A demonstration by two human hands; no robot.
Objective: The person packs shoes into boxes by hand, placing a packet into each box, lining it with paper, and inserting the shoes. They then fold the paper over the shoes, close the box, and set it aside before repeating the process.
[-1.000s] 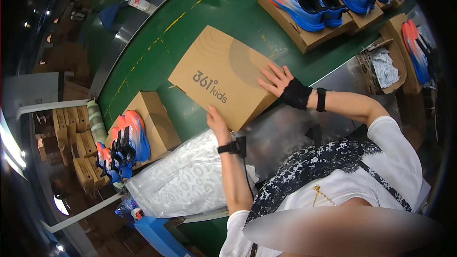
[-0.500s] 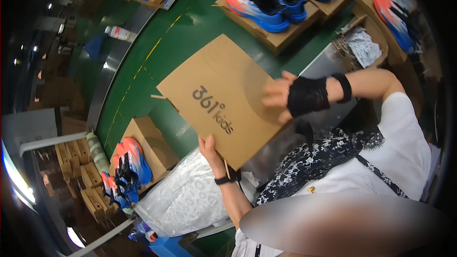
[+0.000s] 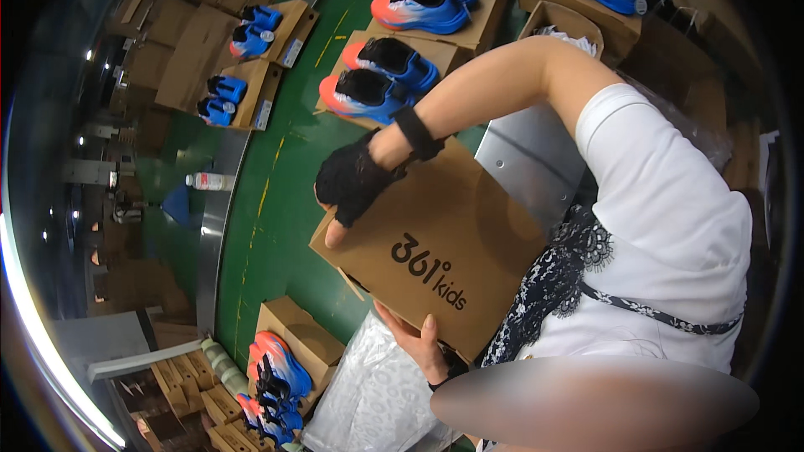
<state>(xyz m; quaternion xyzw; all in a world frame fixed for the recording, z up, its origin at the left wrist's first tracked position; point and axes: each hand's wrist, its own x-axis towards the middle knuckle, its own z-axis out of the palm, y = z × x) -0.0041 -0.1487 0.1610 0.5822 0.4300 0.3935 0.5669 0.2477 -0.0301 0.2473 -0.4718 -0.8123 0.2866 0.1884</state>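
Observation:
A brown cardboard shoe box (image 3: 469, 218) with dark printing on its lid is tilted in front of my body, its lid facing up. My left hand (image 3: 416, 341) holds its near left edge, thumb on the lid and fingers along the side. My right hand (image 3: 356, 180), in a black fingerless glove, reaches across the box to its far left corner. The right thumb rests by the lid's edge; the other fingers are mostly hidden. A thin strip of card (image 3: 352, 285) sticks out along the box's left side.
Green conveyor belt (image 3: 289, 226) carries open boxes with orange-and-blue shoes (image 3: 377, 92) at the far side. Another shoe box (image 3: 306, 331) with shoes stands at lower left, beside clear plastic wrapping (image 3: 377, 393). A bottle (image 3: 209, 182) lies on the metal rail. Paper fills a carton (image 3: 553, 17) at upper right.
My right hand has moved from the box's right side across to its far left corner. The box has shifted closer to my body. My left hand still holds its near left edge.

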